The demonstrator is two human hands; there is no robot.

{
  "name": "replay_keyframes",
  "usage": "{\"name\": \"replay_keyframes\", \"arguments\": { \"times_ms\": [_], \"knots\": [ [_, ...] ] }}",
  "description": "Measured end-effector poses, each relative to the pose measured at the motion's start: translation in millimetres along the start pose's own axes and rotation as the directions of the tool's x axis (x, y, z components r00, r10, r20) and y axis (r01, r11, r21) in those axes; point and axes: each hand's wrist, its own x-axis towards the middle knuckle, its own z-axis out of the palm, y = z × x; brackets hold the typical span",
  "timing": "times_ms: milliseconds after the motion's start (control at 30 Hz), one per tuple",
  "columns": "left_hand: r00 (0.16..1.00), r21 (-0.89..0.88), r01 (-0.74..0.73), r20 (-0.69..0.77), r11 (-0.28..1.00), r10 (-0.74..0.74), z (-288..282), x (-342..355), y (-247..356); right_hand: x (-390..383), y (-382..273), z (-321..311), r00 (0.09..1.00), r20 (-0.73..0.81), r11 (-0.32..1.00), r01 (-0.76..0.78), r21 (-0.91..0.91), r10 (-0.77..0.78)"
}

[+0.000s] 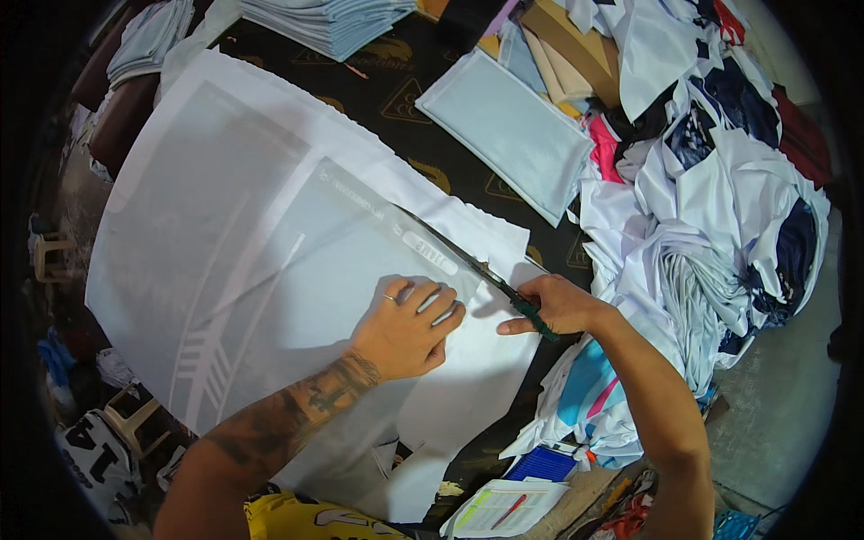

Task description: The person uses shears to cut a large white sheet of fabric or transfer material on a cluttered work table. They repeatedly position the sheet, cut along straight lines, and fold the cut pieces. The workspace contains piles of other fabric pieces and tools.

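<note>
A large white fabric sheet [486, 225] with grey printed panels [243, 171] lies spread over a dark patterned tabletop. My left hand [405, 328], with a ring on one finger, rests flat on the grey print, its fingers apart. To its right, my right hand [567, 304] grips long dark scissors [468, 261] by handles wrapped in green. The blades reach up and left along the edge of the printed panel. White fabric covers part of the lower blade. Some right-hand fingers are hidden behind the handles.
A pale blue folded stack [508, 130] lies beyond the sheet, another folded stack [328, 22] at the far edge. White and navy garments [693, 234] heap at the right. Near the front edge are marked papers [504, 506] with a red pen [511, 510]. Plastic stools [135, 418] stand at the left.
</note>
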Motion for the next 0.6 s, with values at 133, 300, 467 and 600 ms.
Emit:
{"name": "replay_keyframes", "arguments": {
  "times_ms": [133, 300, 467, 600],
  "knots": [
    [0.999, -0.022, -0.005, -0.033, 1.0, 0.004, 0.9, 0.9, -1.7, 15.1, -22.1, -5.3, 1.0, 0.026, 0.999, 0.007, 0.052, -0.009],
    [1.0, -0.098, 0.008, -0.016, 0.995, -0.009, 0.9, -0.7, -3.7, 40.5, -46.6, -15.2, 0.999, 0.026, 0.999, 0.034, 0.006, -0.034],
    [1.0, -0.181, 0.019, -0.02, 0.983, -0.023, 3.5, -6.9, -8.9, 60.0, -74.9, -28.2, 0.992, -0.036, 0.991, 0.121, 0.063, -0.119],
    [0.995, -0.295, 0.096, 0.028, 0.951, -0.092, 5.2, -1.6, -9.1, 76.1, -102.0, -39.6, 0.997, 0.056, 0.998, -0.056, -0.031, 0.058]
  ]
}}
